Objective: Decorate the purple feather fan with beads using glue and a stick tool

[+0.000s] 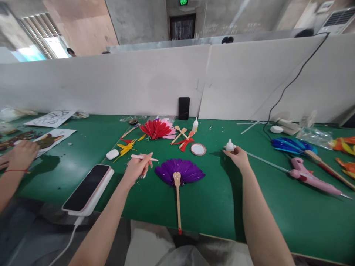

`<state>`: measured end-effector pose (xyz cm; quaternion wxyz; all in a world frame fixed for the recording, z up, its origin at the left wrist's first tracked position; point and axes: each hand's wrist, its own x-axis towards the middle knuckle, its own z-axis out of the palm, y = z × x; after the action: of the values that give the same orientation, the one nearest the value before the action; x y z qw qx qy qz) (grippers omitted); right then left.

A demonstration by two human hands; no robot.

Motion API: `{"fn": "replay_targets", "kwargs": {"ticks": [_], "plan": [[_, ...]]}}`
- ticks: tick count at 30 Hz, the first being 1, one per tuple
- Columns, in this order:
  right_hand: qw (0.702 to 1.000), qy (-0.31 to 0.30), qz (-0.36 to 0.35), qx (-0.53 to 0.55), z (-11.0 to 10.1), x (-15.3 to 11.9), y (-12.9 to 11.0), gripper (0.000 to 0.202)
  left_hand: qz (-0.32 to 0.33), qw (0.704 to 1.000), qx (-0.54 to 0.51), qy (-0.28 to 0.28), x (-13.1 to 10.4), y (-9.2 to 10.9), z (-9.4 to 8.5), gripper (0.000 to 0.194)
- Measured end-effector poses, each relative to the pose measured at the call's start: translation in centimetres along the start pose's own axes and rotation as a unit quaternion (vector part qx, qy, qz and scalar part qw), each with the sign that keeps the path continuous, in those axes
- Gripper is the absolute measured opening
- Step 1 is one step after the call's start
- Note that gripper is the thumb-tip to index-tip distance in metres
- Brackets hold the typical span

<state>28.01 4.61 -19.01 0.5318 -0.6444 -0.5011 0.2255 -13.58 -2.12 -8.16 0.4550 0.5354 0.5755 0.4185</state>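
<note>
My left hand [138, 167] is closed around a slim pink pen-shaped tool [137, 157], its thin end pointing right. On the right, my right hand [237, 155] grips a small white squeeze bottle [230, 145] with a pointed nozzle, upright at the table surface. Between the hands lies a purple feather fan [191, 170], spread open, with a wooden handle [178, 203] toward me. Small pale dots sit on the handle's rounded head. Just beyond the fan is a round white dish [198, 149] with a reddish rim.
Behind are a red fan [155, 129], crossed wooden handles [180, 135], yellow feathers [127, 148] and another bottle [195, 125]. A pink glue gun [313, 175] and blue fan [292, 146] lie right. A charging phone [87, 188] lies left; another person's hand [24, 152] works beyond it.
</note>
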Motion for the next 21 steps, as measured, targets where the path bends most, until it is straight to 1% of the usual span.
{"fn": "replay_targets", "kwargs": {"ticks": [3,5,7,9,10,12,13,15,16,18,21], "plan": [[1.000,0.015,0.022,0.004,0.1,-0.6,-0.3,0.042,-0.003,1.000,0.028,0.003,0.2,0.1,1.3,0.039],[0.999,0.024,0.033,0.006,-0.1,-1.1,-0.6,0.046,-0.001,0.999,0.042,-0.012,0.5,0.2,1.9,0.040],[0.999,0.032,0.041,0.007,-0.2,-1.5,-0.9,0.055,0.003,0.998,0.054,-0.035,0.8,0.5,2.3,0.040],[0.998,0.043,0.049,0.007,-0.5,-1.7,-1.1,0.072,0.012,0.997,0.056,-0.043,0.8,0.7,2.2,0.040],[0.997,0.052,0.053,0.005,-0.7,-1.8,-1.3,0.082,0.017,0.998,0.055,-0.039,0.8,0.8,2.0,0.041],[0.995,0.083,0.048,-0.005,-1.1,-1.7,-1.8,0.096,0.030,0.997,0.063,-0.013,0.7,0.8,1.2,0.042],[0.994,0.107,0.034,-0.010,-1.3,-1.7,-2.1,0.098,0.037,0.996,0.076,0.002,0.6,0.7,0.8,0.043],[0.987,0.162,-0.021,-0.010,-1.6,-1.6,-2.9,0.094,0.056,0.989,0.132,0.026,0.5,0.4,0.1,0.044],[0.980,0.194,-0.055,-0.003,-1.7,-1.6,-3.4,0.089,0.068,0.983,0.168,0.026,0.5,0.2,-0.1,0.045],[0.965,0.238,-0.112,0.013,-1.8,-1.9,-4.5,0.075,0.088,0.970,0.228,0.009,0.6,-0.2,-0.3,0.048],[0.955,0.263,-0.139,0.009,-1.5,-2.8,-6.2,0.057,0.097,0.957,0.275,-0.016,0.8,-0.7,0.2,0.051]]}}
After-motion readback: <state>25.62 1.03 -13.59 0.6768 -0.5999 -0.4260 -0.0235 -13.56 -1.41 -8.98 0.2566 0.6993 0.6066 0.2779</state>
